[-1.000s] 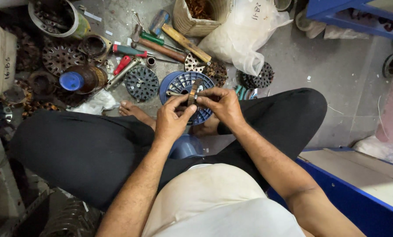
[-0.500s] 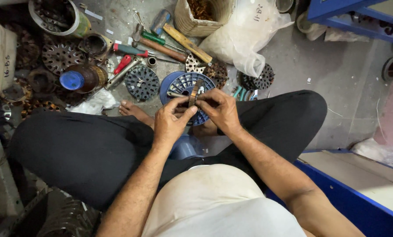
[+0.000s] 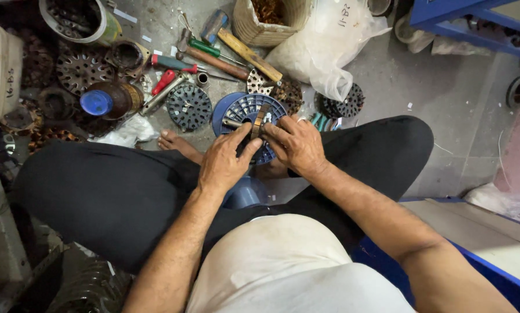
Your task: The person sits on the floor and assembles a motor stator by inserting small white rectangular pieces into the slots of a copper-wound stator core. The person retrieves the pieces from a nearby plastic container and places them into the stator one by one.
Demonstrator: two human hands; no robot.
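Fingers [image 3: 249,146] of the left hand [image 3: 224,162] and right hand [image 3: 294,144] are pinched together on a thin dark curved metal strip [image 3: 258,120], held above the blue slotted plastic disc [image 3: 242,113] on the floor between the knees. A firm grip near the strip's lower end, with both thumbs braced, would probably keep it from twisting.

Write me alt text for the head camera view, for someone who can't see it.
Seated cross-legged on a concrete floor, a person holds a small metal ring between left hand and right hand above a blue plastic spool. Hammers, screwdrivers and round metal motor parts lie beyond.
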